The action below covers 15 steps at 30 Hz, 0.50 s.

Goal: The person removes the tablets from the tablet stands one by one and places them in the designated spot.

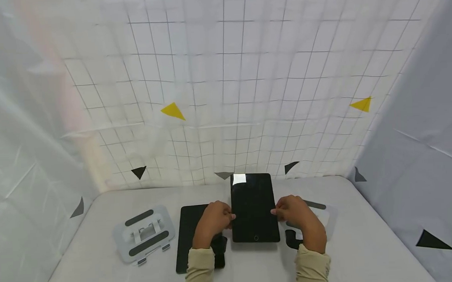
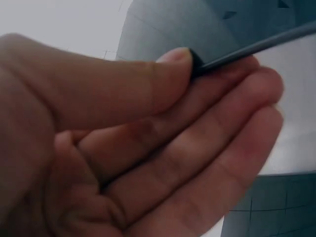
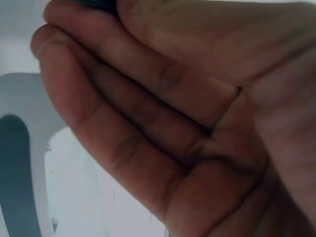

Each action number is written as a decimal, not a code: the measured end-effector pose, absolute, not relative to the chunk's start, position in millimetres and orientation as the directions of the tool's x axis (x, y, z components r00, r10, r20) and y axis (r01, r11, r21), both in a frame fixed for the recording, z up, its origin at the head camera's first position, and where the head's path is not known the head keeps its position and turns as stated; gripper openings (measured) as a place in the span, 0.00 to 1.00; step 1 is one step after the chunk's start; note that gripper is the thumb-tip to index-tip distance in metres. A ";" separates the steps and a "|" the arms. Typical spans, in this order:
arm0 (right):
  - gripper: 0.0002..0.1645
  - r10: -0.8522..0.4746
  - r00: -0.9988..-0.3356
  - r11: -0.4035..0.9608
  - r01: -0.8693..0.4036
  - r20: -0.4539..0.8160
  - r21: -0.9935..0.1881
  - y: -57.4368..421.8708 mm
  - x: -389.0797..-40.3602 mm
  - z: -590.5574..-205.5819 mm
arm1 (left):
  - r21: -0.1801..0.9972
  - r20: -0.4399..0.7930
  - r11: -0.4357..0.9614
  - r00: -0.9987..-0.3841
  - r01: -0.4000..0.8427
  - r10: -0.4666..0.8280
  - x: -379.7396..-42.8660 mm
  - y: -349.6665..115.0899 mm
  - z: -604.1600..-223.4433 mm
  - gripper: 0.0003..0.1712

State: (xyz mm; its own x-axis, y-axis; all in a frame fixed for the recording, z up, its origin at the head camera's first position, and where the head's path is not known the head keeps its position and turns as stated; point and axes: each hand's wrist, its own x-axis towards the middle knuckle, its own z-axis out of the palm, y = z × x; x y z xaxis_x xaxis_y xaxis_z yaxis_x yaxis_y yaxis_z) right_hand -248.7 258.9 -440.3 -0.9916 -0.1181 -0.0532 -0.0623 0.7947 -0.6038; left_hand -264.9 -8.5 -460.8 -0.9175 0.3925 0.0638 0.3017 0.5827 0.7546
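Both hands hold a black tablet [image 1: 253, 207] by its two long sides, its round button at the near end and a white reflection at the far end. My left hand [image 1: 213, 221] pinches the left edge. In the left wrist view, the thumb [image 2: 163, 84] lies on top and the fingers support the tablet's thin edge from below. On the opposite side my right hand [image 1: 298, 215] pinches the right edge. Only a dark corner of the tablet shows at the top of the right wrist view, between thumb and fingers.
A second black tablet [image 1: 185, 239] lies partly hidden under the left forearm. A grey stand [image 1: 169, 221] with dark pads is at the left. Another grey stand [image 1: 331, 220] sits behind the right hand. Dark pieces [image 1: 291, 238] lie beside both wrists. A gridded sheet [image 1: 239, 94] hangs behind the white table [image 1: 367, 244].
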 end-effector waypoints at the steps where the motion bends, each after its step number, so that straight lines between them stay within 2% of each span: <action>1: 0.09 -0.116 -0.991 0.798 -0.057 -0.060 -0.600 257.5 -249.1 -441.7 | 0.750 0.058 0.588 -0.917 0.301 0.395 -264.6 -9.5 -461.2 0.05; 15: 0.10 -0.207 -0.967 0.702 -0.041 -0.148 -0.710 250.0 -249.5 -458.6 | 0.762 -0.069 0.603 -0.895 0.238 0.441 -262.9 -24.7 -472.1 0.07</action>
